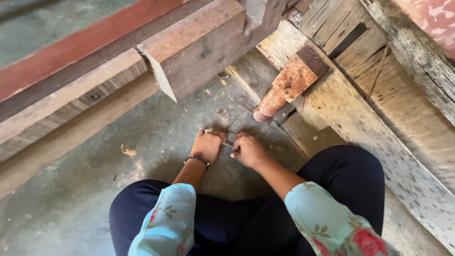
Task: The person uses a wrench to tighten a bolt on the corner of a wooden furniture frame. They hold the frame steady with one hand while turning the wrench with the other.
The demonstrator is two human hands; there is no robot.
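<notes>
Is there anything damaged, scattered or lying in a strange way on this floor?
Small wood chips and thin nails lie scattered on the concrete floor near both hands. A rusty-looking mallet lies tipped across the worn wooden beam. The orange stain looks like dust.

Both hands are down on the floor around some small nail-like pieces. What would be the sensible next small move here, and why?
Probably lift the thin nail clear of the floor. The left hand and right hand meet low over the concrete floor, fingertips pinched around it, and more small pieces lie scattered close by, so raising it would separate it from them. How firm the grip is cannot be told.
</notes>
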